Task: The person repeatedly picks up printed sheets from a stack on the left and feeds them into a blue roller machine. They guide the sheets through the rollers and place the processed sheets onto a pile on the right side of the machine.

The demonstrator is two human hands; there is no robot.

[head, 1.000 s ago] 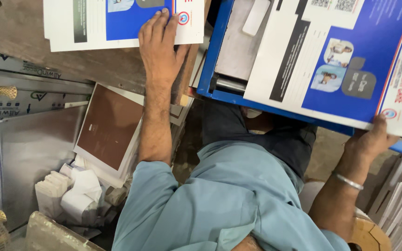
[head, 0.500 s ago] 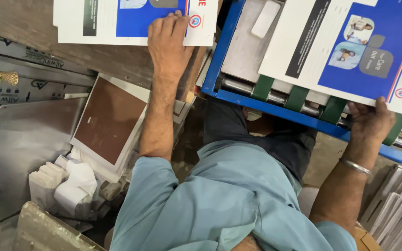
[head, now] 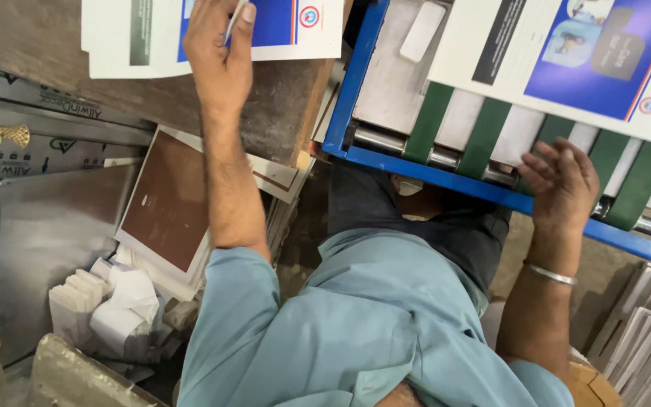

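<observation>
My left hand (head: 218,56) reaches forward onto a stack of white and blue printed sheets (head: 137,38) that lies on a wooden board. Its thumb and fingers pinch the lifted edge of the top sheet. My right hand (head: 563,181), with a metal bangle on the wrist, hovers with loosely curled fingers over the green belts (head: 484,136) and the blue frame (head: 431,167) of a feeding machine. It holds nothing. Another printed sheet (head: 566,56) lies on the belts just beyond its fingertips.
A brown-covered booklet pile (head: 167,203) and folded white papers (head: 114,301) sit at the lower left beside a grey metal plate (head: 47,241). Stacked grey boards (head: 649,339) lean at the lower right. My light blue shirt fills the bottom centre.
My right hand has let go of the sheet on the machine, which now lies farther up the belts. My left hand has slid forward on the stack and pinched the top sheet's edge.
</observation>
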